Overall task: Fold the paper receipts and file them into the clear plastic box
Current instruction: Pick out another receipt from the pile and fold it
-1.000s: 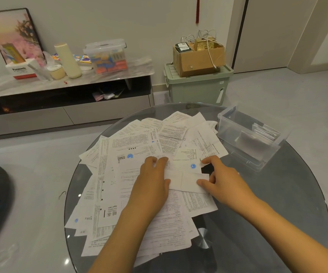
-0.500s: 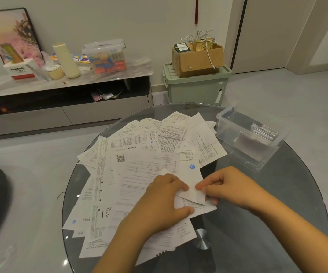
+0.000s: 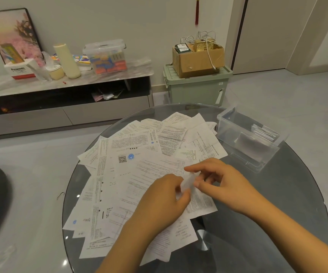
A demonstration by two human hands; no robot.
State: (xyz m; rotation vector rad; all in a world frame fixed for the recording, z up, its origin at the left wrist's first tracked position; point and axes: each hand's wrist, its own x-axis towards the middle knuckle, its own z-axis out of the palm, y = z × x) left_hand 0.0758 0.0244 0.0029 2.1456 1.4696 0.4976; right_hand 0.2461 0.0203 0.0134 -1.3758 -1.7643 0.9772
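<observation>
Glass forms the round bench [image 3: 289, 203], and its right and near parts lie bare and dark, which leaves open room between the hands and the clear plastic box [image 3: 247, 142] at the far right rim. The left and middle of the bench are covered by a spread of paper receipts [image 3: 139, 174], some of which overhang the left edge.

Against the frame half a second ago, the small folded receipt [image 3: 186, 183] is seen lifted higher off the pile, and its shape is now blurred and narrower. It is held above the pile's right side, between the two hands. The left hand [image 3: 165, 201] pinches its lower end with a curled grip; the right hand [image 3: 218, 180] pinches its upper side between thumb and forefinger, the other fingers being loosely bent. The long axis of the folded receipt appears to run from near-left to far-right, though blur leaves this uncertain. Folded papers are already stood inside the box.
</observation>
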